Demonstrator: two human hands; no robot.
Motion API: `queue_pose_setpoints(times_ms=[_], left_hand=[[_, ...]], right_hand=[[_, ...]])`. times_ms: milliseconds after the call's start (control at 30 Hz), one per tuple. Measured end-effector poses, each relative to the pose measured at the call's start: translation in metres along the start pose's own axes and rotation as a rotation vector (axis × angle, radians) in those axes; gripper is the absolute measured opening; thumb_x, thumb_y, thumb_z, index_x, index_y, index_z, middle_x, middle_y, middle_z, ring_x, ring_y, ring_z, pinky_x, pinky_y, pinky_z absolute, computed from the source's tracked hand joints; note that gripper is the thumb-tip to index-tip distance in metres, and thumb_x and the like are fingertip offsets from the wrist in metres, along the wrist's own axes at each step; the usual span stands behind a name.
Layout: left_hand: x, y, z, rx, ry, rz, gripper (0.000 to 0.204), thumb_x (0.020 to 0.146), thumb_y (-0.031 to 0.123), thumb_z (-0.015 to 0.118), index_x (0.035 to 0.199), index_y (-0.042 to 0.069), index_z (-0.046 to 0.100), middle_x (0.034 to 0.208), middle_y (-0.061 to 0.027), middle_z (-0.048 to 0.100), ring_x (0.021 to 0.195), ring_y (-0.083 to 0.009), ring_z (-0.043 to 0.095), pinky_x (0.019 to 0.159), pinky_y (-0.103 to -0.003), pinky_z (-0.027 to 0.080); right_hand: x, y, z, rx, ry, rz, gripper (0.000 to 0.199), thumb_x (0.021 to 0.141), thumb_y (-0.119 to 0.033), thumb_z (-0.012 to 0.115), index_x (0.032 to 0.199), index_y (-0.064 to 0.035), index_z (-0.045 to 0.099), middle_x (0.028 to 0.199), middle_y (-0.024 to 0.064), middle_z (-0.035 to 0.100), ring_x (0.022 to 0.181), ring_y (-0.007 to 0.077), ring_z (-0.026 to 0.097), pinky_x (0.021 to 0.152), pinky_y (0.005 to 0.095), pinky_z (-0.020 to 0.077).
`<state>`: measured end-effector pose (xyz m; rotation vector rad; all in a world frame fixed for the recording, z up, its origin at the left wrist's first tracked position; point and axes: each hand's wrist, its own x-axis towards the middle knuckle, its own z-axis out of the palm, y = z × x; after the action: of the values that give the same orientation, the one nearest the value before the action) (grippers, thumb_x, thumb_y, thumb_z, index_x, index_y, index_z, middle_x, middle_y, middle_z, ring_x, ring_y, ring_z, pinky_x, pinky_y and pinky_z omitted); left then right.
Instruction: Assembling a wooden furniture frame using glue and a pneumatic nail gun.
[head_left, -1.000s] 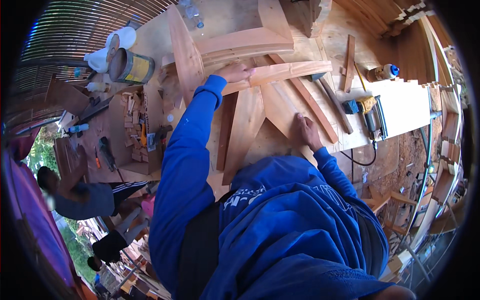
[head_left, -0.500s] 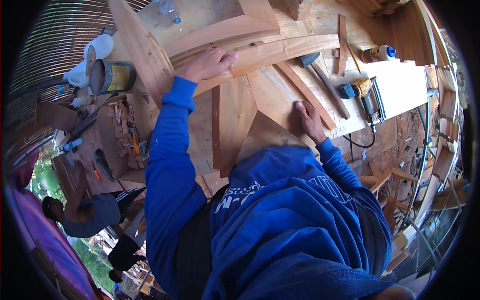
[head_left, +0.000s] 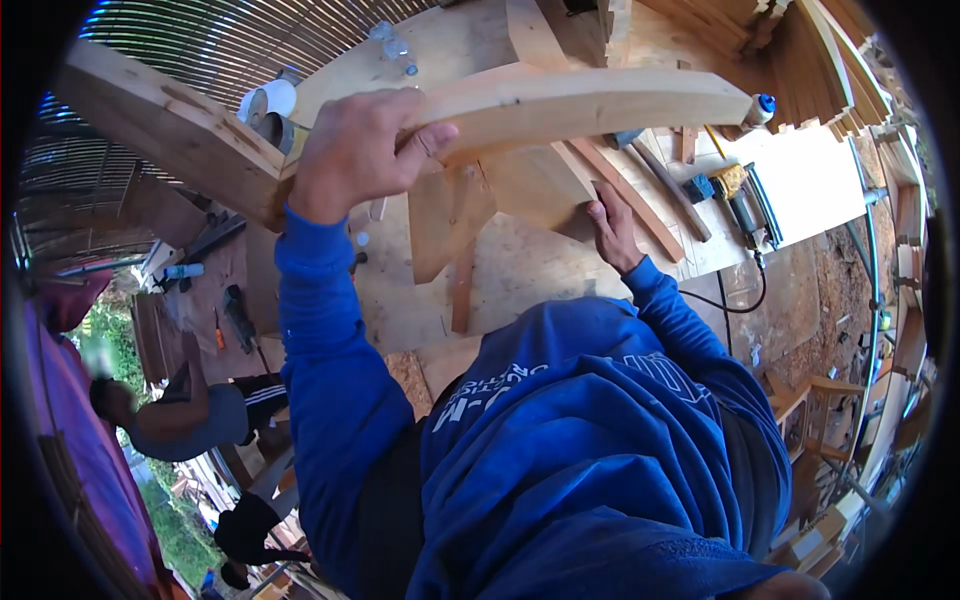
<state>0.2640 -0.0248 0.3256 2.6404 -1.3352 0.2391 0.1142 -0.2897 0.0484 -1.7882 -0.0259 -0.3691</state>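
A pale wooden frame with a curved rail (head_left: 590,110) and a thick wooden post (head_left: 170,120) is tilted up off the workbench. My left hand (head_left: 365,145) is closed over the rail near the post, thumb along its face. Below the rail, two flat angled wooden pieces (head_left: 540,190) meet at a joint. At the right end of these pieces my right hand (head_left: 615,228) is closed on the edge, thumb on top. Whether every piece is joined to the rail cannot be made out.
On the workbench (head_left: 560,285) lie a reddish wood strip (head_left: 630,195), a mallet (head_left: 670,190) and a nail gun (head_left: 745,205) with a hose. Clear plastic bottles (head_left: 395,48) lie at the back. Stacked curved boards (head_left: 800,60) stand far right. A co-worker (head_left: 190,415) is at the left.
The frame has been raised and tipped towards me, its post swinging left. My left hand has moved left and up with the rail; my right hand has barely moved.
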Motion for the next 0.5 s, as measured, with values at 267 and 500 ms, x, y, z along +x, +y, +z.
queue_pose_setpoints(times_ms=[267,500], left_hand=[[-0.062,0.036,-0.001,0.001,0.171,-0.029,0.039,0.087,0.041,0.072,0.094,0.003,0.066,0.077,-0.0173,0.065,0.071,-0.0381,0.064,0.062,-0.045,0.051],[-0.062,0.037,0.014,-0.093,0.282,-0.071,0.035,0.104,0.034,0.042,0.095,0.01,0.065,0.084,-0.0118,0.069,0.077,-0.0375,0.065,0.067,-0.046,0.053]], right_hand=[[-0.014,-0.006,-0.002,-0.056,-0.208,-0.07,0.061,0.101,-0.055,0.047,0.124,0.0015,0.053,0.1,0.0201,0.06,0.091,0.033,0.062,0.081,0.0372,0.0486],[-0.015,-0.081,-0.022,-0.272,0.281,-0.854,0.048,0.088,-0.032,0.066,0.118,0.0036,0.054,0.113,0.0202,0.051,0.107,0.0343,0.054,0.097,0.0465,0.0441]])
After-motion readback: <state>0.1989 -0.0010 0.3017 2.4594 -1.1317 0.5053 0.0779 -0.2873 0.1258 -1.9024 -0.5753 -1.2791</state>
